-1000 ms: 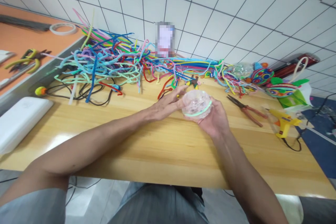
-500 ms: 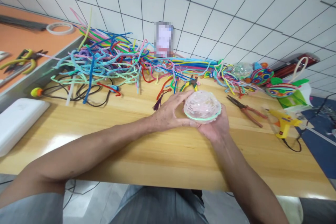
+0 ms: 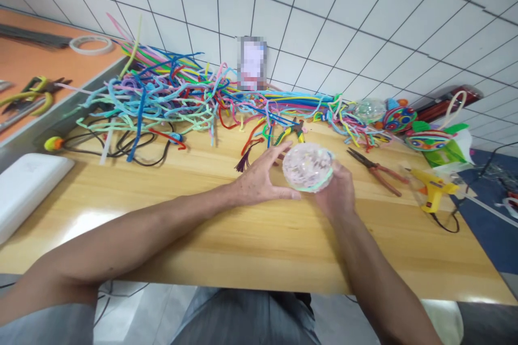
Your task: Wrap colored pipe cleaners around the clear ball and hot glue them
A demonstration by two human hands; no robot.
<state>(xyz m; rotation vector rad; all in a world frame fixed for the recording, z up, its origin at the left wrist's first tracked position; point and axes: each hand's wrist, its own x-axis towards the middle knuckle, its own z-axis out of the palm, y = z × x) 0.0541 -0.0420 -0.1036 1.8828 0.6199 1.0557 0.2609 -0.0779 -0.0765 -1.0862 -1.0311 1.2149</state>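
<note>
A wooden table [image 3: 251, 237] carries a broad tangle of coloured pipe cleaners [image 3: 170, 97] along its far edge. Above the table's middle, both hands cradle a clear plastic dome [image 3: 307, 167] rimmed with a green pipe cleaner. The left hand [image 3: 259, 178] curls its fingers against the dome's left side; the right hand [image 3: 338, 191] cups it from below. Red-handled pliers [image 3: 374, 170] and a yellow glue gun [image 3: 433, 190] lie well to the right.

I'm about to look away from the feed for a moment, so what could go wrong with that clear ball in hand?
The clear ball is round and held only by the left hand and right hand; it might slip and roll off. Its green band may shift. The red-handled pliers lie close to the right hand.
</note>
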